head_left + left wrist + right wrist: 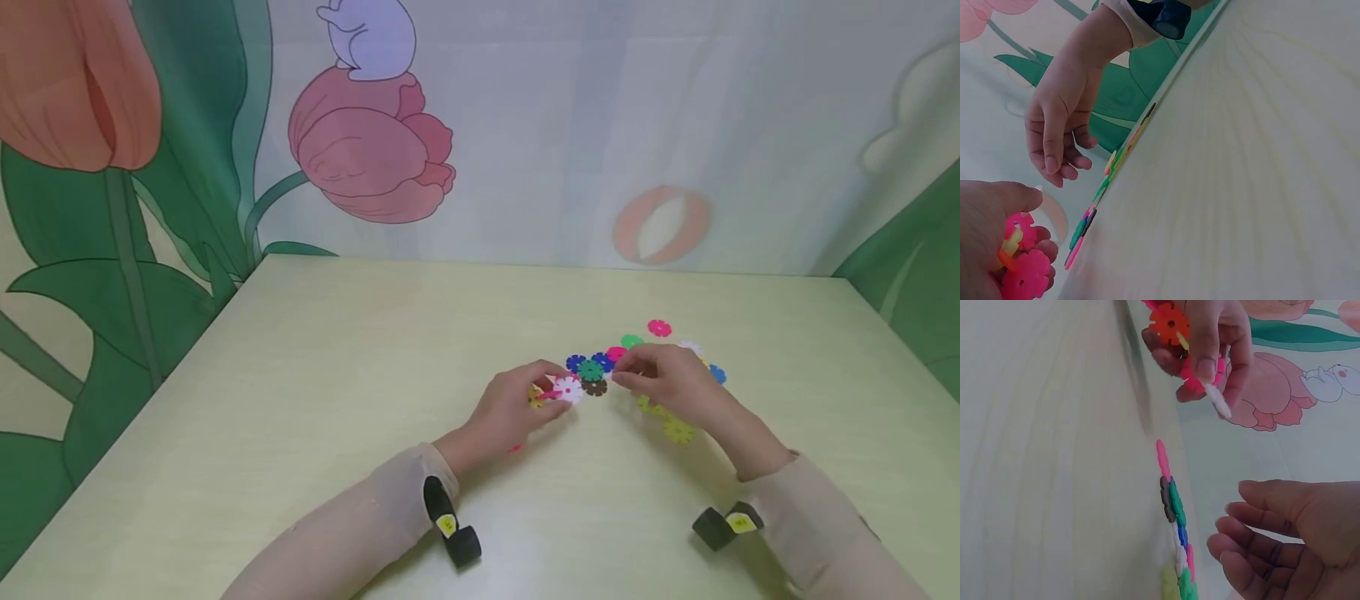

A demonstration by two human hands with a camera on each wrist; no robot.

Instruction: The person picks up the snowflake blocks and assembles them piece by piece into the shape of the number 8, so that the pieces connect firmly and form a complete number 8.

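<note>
My left hand (pixel 510 412) holds a small cluster of interlocking plastic snowflake discs above the table. A white disc (pixel 567 390) faces outward at its fingertips. Pink discs (pixel 1025 275) and an orange disc (pixel 1169 324) show in the same cluster, with a yellow piece between them; the palm hides part of it. My right hand (pixel 671 383) hovers over the loose discs, its fingers loosely bent with nothing between them in the right wrist view. Below and between the hands lie a teal disc (pixel 590 370), a brown disc (pixel 595 387) and a dark blue disc (pixel 575 364).
More loose discs spread under and behind the right hand, among them a yellow disc (pixel 678 430), a pink disc (pixel 660 328) and a blue disc (pixel 717 373). The pale table (pixel 337 350) ends at a curtain (pixel 525 150) printed with flowers.
</note>
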